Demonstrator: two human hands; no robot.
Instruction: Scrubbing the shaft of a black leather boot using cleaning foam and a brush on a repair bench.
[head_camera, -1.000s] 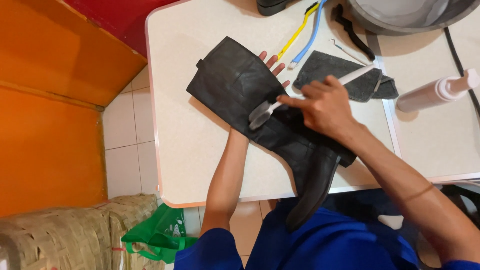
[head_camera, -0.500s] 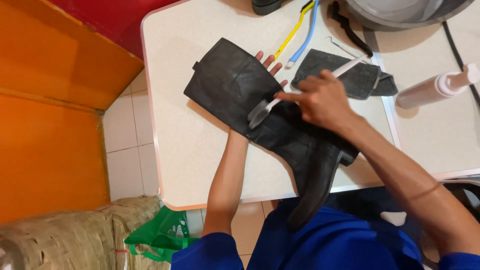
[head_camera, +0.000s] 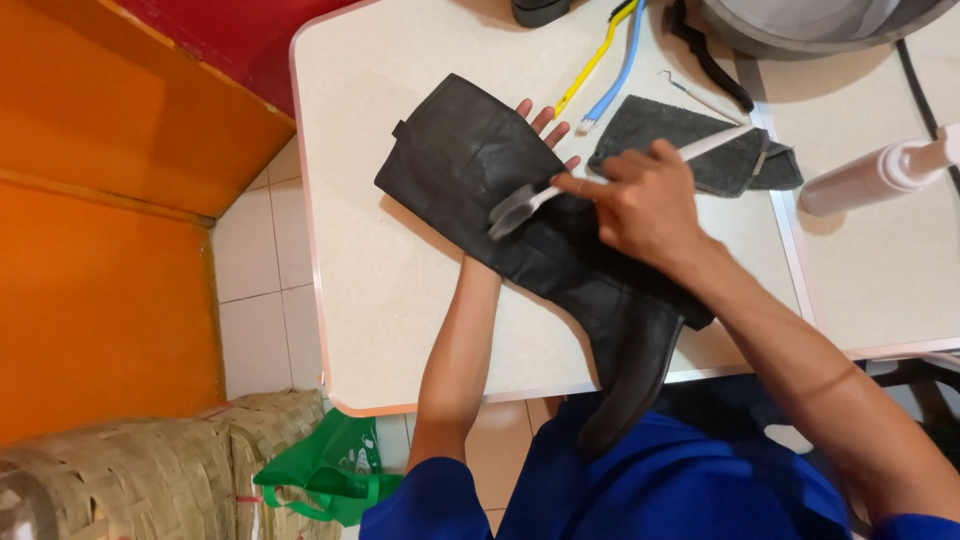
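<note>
A tall black leather boot (head_camera: 470, 165) lies on its side across a white table (head_camera: 370, 290), its foot end hanging over the near edge. My left hand (head_camera: 545, 125) is tucked under the boot shaft, only the fingertips showing past its far edge. My right hand (head_camera: 640, 205) grips a white-handled brush (head_camera: 520, 205), whose dark head rests on the shaft.
A dark grey cloth (head_camera: 690, 145) lies beyond my right hand. Yellow and blue brushes (head_camera: 600, 60) and a thin metal hook (head_camera: 695, 95) lie further back. A white bottle (head_camera: 880, 175) lies on the adjoining table at right. A green bag (head_camera: 325, 480) and woven basket (head_camera: 130, 480) sit on the floor.
The brush head has shifted slightly along the boot shaft with my right hand. My left hand stays under the boot. The camera view has drifted a little.
</note>
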